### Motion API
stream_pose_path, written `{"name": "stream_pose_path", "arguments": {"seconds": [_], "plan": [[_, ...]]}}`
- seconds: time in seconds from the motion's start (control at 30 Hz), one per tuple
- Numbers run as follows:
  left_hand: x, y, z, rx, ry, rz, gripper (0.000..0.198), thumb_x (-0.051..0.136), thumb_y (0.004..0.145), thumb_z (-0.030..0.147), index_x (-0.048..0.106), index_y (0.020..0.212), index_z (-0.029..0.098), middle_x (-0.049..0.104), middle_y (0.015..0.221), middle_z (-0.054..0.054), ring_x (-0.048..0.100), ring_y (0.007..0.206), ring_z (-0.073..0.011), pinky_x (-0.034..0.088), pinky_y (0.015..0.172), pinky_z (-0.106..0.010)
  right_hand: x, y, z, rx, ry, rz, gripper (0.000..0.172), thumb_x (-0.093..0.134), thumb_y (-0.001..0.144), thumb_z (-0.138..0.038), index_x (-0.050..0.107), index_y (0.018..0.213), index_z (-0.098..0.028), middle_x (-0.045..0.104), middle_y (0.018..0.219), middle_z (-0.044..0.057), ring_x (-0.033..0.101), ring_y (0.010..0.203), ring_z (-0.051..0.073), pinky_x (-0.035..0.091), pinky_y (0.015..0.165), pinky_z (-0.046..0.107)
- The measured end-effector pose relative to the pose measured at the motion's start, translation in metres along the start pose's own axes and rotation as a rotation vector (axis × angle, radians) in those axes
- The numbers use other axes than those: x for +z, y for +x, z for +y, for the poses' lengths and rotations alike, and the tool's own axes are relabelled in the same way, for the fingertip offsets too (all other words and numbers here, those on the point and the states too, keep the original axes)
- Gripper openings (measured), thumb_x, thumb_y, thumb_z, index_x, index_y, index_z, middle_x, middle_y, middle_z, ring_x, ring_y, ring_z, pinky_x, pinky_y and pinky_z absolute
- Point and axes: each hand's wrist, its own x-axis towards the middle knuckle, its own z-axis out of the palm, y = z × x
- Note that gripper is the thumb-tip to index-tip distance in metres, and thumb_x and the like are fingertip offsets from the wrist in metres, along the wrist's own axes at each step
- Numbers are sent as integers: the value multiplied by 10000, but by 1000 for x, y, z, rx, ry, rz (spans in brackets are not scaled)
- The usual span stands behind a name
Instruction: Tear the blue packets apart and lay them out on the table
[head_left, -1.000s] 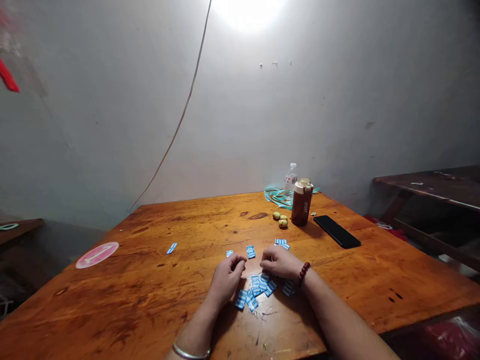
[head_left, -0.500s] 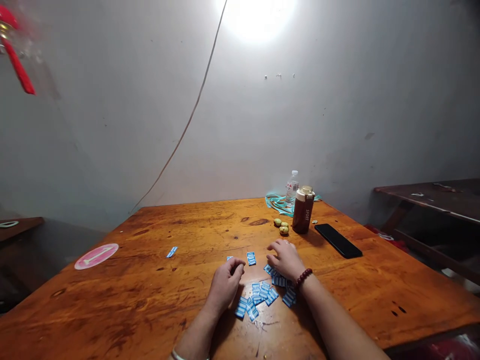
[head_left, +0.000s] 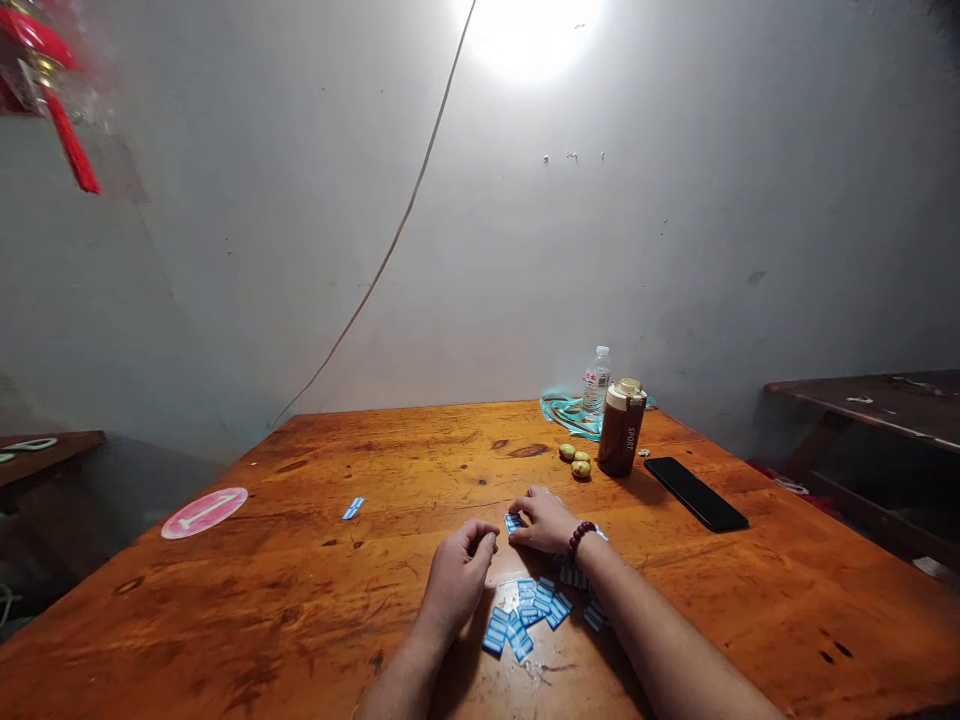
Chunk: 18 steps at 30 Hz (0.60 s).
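Note:
My right hand point(head_left: 546, 520), with a dark red bead bracelet point(head_left: 580, 537) at the wrist, has its thumb and fingers closed about a small blue-and-white card point(head_left: 513, 522) on the table. Beside it, my left hand point(head_left: 459, 570) is curled, thumb against index finger; whatever lies in that pinch is hidden. A loose pile of similar blue-and-white cards point(head_left: 534, 603) lies between my forearms, with more partly covered by my right hand and wrist. One separate piece point(head_left: 353, 508) lies off to the left.
Several small yellowish round things point(head_left: 580, 468) sit near a brown SPORT bottle point(head_left: 622, 430). Behind are a clear water bottle point(head_left: 596, 385) and teal straps point(head_left: 559, 410). A black phone point(head_left: 696, 494) lies at right, a pink round sign point(head_left: 204, 513) at left on the wooden table point(head_left: 285, 600).
My right hand has moved left from above the pile to the single card beyond it and closed its fingers there. My left hand stays curled in nearly the same place. The view has shifted slightly.

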Motion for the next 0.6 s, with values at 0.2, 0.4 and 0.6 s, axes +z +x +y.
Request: {"name": "stream_pose_path", "arguments": {"seconds": [0.2,0.4,0.6], "plan": [[0,0,-2,-1,6,-1,272,396,777,356,585,818,164,573,659,-15,523,610,-140,393,571,-234,1,-4,2,-7,43,30,439,609,602,-435,591,990,-231,531,951,63,453,908,213,332,747,289],[7,-1,-3,3,54,-16,272,386,774,315,595,878,176,632,867,-54,565,823,-174,411,727,-270,-8,-15,9,71,119,171,374,394,762,-234,510,1113,-179,569,1027,72,465,960,180,324,799,265],[32,8,-14,-51,173,-78,368,415,737,233,519,1078,142,563,1095,-106,490,1027,-194,342,876,-293,-1,-21,6,26,153,115,441,447,713,-202,474,1152,-173,598,1000,61,495,924,176,344,776,251]]}}
